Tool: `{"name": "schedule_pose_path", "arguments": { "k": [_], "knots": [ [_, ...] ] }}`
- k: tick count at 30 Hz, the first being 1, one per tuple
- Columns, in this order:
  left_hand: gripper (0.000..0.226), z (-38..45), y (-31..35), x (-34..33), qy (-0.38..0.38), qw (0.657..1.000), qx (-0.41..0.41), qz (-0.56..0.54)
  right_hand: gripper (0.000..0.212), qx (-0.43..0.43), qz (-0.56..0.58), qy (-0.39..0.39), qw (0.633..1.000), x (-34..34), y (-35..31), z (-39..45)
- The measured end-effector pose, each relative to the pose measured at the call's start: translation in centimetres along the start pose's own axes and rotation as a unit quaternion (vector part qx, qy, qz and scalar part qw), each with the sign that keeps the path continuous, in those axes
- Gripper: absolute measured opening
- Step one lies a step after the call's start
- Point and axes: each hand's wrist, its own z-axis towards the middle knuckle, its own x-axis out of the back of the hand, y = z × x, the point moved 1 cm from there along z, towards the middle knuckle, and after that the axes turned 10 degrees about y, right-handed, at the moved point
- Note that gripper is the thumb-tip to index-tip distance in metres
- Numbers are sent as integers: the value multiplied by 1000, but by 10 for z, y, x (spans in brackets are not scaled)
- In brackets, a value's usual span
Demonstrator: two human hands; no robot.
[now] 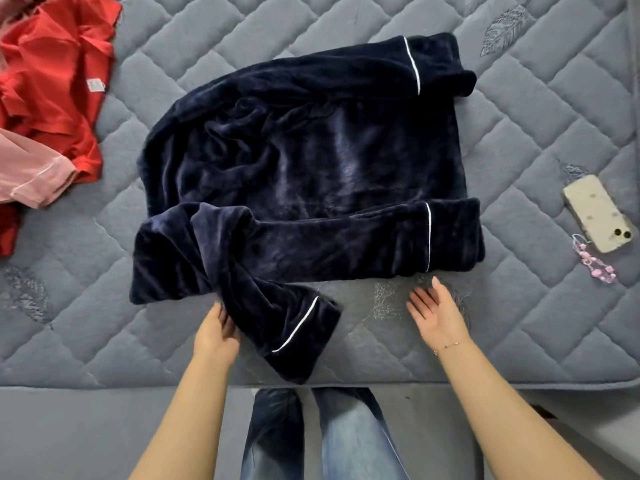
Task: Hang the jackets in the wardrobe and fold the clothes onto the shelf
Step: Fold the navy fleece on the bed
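Folding is only half done: left hand [219, 330] holds the blue top's [311, 161] loose sleeve [277, 323], right hand [437, 311] is open and empty, red clothes [52, 81] wait.

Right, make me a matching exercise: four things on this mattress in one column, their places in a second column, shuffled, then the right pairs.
Things:
1. dark navy plush garment with white piping
2. red fabric garment
3. beige phone with a pink bead charm
4. pale pink garment

Places:
A. right edge of the grey quilted mattress
B. far left, lying over the red one's lower part
C. centre, spread out
D. upper left corner

Pairs: 1-C, 2-D, 3-A, 4-B
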Motion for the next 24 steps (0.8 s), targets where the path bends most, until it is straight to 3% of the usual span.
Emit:
{"name": "schedule_pose_path", "arguments": {
  "k": [3,6,10,12,14,16,17,19,22,24],
  "knots": [
    [38,8,-12,-16,-58,996,65,-5,54,29,17,-49,998,-12,-20,7],
    [34,7,-7,-39,-97,989,102,-52,46,60,4,-46,997,-34,-47,10],
    [28,-4,3,-57,-93,994,26,-43,40,76,-8,1,997,-33,-67,19],
    [39,1,8,-63,-68,998,0,-9,49,77,0,17,997,-18,-74,22],
    [53,8,9,-66,-24,990,-43,133,46,79,-3,19,997,1,-76,23],
    [60,15,-5,-48,80,940,-148,298,40,68,-13,30,997,20,-70,21],
    [61,18,-13,-38,95,911,-179,360,41,59,-10,45,997,29,-64,21],
    [61,24,-32,-15,81,900,-176,391,46,40,12,72,997,44,-49,20],
    [52,17,-50,0,107,969,-36,222,38,-2,54,40,998,57,-25,16],
    [46,9,-46,9,6,996,72,59,51,-25,44,-7,999,56,-3,10]
  ]
}}
